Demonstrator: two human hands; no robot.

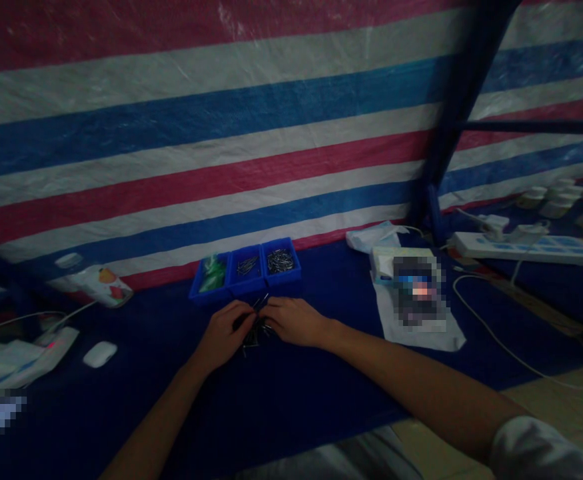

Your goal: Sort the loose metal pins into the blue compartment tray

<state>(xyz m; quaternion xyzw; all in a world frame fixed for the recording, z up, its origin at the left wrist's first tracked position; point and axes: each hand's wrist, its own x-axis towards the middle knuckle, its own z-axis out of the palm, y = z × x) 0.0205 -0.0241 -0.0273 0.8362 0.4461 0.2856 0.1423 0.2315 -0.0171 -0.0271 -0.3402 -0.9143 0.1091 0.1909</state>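
My left hand (227, 331) and my right hand (292, 320) come close together over a small pile of thin dark metal pieces (252, 341), like screws or nails, on the blue tabletop. The fingers of both hands are closed in a pinch. Between the fingertips a slim metal piece (261, 301) sticks up; which hand grips it I cannot tell. Just beyond stands a blue three-part bin (248, 288). Its left part has a green item in clear plastic (213, 275), the middle a few thin metal pieces (248, 266), the right a heap of shiny metal pieces (280, 261).
Left on the blue table (291, 400) are a white rounded case (100, 355), a power strip (46, 357) and a printed pouch (106, 287). Right lie a white sheet (391, 327) under a blurred-out item, a tissue pack (382, 263), a cable and another power strip (531, 250).
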